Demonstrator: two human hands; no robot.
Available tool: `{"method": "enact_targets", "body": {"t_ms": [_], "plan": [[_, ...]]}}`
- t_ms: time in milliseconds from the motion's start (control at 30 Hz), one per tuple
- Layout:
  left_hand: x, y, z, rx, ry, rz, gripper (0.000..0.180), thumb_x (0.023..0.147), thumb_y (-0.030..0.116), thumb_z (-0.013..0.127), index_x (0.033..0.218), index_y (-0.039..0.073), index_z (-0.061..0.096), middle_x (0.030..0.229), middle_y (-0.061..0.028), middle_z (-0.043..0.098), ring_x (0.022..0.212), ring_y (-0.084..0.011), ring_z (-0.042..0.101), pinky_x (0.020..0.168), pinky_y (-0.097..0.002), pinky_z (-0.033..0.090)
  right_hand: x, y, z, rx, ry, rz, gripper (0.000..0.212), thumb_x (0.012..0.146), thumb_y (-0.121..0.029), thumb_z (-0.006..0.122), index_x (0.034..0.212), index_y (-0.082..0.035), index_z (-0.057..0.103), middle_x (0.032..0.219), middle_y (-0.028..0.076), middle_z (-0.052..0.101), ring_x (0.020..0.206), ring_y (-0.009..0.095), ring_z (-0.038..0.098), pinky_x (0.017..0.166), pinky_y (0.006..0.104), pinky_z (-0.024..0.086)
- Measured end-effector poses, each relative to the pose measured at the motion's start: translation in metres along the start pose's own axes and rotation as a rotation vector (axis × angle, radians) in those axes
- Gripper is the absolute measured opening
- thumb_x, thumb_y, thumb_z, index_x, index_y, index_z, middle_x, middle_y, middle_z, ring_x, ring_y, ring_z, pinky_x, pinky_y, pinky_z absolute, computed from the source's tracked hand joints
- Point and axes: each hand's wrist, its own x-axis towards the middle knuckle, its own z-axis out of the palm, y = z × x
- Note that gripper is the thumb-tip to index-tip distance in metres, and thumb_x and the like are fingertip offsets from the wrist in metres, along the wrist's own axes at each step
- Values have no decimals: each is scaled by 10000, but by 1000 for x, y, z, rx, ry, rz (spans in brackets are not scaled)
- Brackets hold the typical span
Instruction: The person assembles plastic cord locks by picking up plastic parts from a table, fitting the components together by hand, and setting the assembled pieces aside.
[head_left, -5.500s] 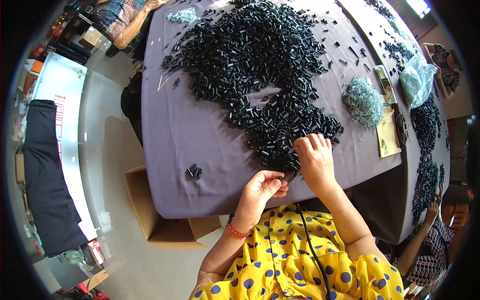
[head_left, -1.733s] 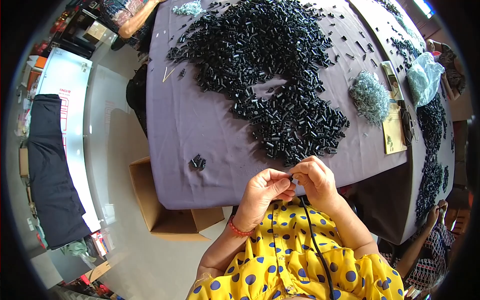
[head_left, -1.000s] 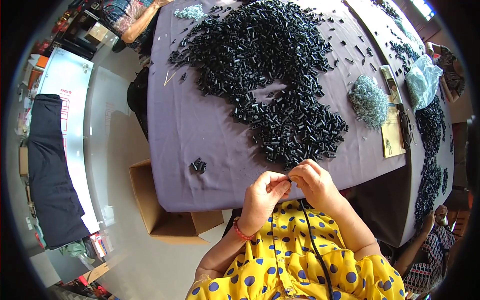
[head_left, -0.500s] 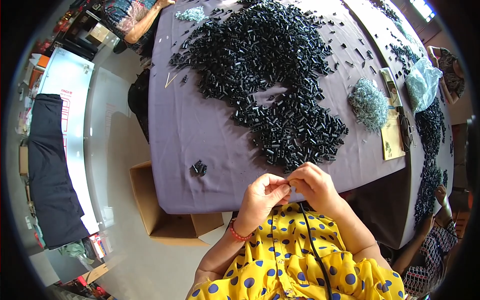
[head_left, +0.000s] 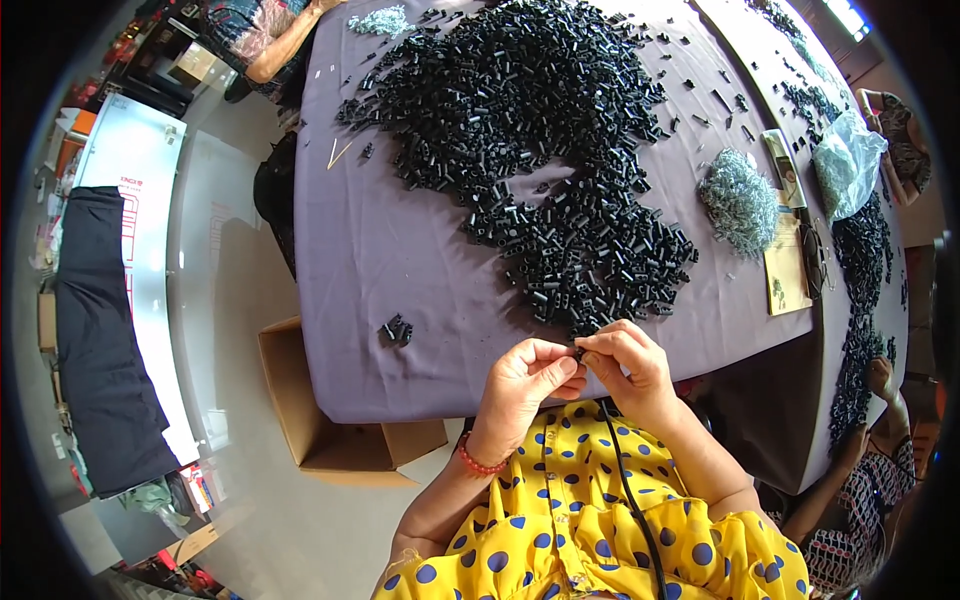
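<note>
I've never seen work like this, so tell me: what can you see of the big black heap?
The heap is a loose mass of small, glossy black pieces, many tube-like, apparently plastic. It rests on the purplish-grey cloth, broad at the far side, narrower nearer, with cloth showing through a gap. Whether the right hand touches its near tip is unclear.

Floor: an open brown cardboard box (head_left: 284, 385) is standing beside the purple-grey cloth-covered table (head_left: 360, 260).
Far left: a folded black cloth (head_left: 105, 340) is lying along a long glossy white panel (head_left: 132, 140).
Table's right edge: dark-framed spectacles (head_left: 816, 258) are resting beside a flat yellow rectangular card (head_left: 788, 278).
Right-hand table: a crumpled translucent plastic bag (head_left: 848, 165) is lying there.
Near the table's left edge: a thin pale V-shaped strip (head_left: 342, 154) is lying flat.
</note>
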Motion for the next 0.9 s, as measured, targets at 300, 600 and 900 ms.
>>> {"method": "enact_targets", "body": {"t_ms": [300, 600, 900], "plan": [[2, -8, -4, -197, -33, -76, 155, 1045, 106, 597, 1135, -12, 639, 1074, -92, 714, 963, -133, 701, 912, -280, 582, -1, -5, -1, -489, -81, -242, 563, 725, -201, 840, 1214, -33, 618, 1041, 77, 661, 903, 248, 648, 797, 397, 469], [1, -3, -2, -170, -77, -43, 172, 1058, 118, 580, 1145, -17, 643, 1094, -91, 708, 979, -134, 695, 927, -276, 573, -3, 1, 8, -508, 24, -283, 542, 697, -236, 858, 1156, -60, 628, 1020, 43, 658, 872, 213, 628, 819, 399, 430], [-1, 10, 0, -53, 10, 17, 345, 1022, 33, 610, 1326, -39, 462, 1057, -138, 707, 995, -183, 709, 897, -280, 588, -4, -1, 11, -486, 46, -248, 503, 731, -294, 869, 1129, -100, 631, 966, -4, 662, 848, 171, 630, 888, 423, 349]]}}
